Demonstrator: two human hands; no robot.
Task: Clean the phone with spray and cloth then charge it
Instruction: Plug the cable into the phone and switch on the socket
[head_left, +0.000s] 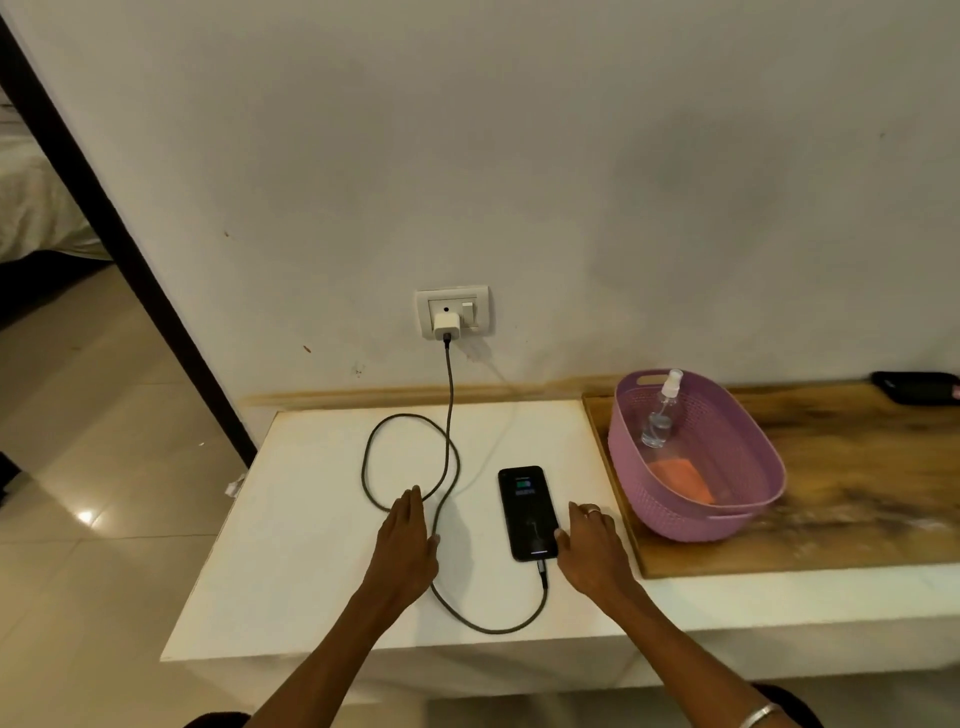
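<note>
A black phone (526, 512) lies face up on the white table (311, 545), its screen lit with a battery symbol. A dark cable (448, 395) runs from a white charger (445, 326) in the wall socket, loops on the table and enters the phone's near end. My left hand (408, 540) rests flat on the table over the cable loop, holding nothing. My right hand (589, 545) lies flat just right of the phone, its thumb touching the phone's edge. A clear spray bottle (658, 413) and an orange cloth (683, 480) sit in the purple basket (670, 512).
The basket stands on a wooden board (857, 478) at the right. A black object (914, 387) lies at the board's far right by the wall. The table's left edge drops to a tiled floor (93, 467), with a dark door frame (104, 208) beyond.
</note>
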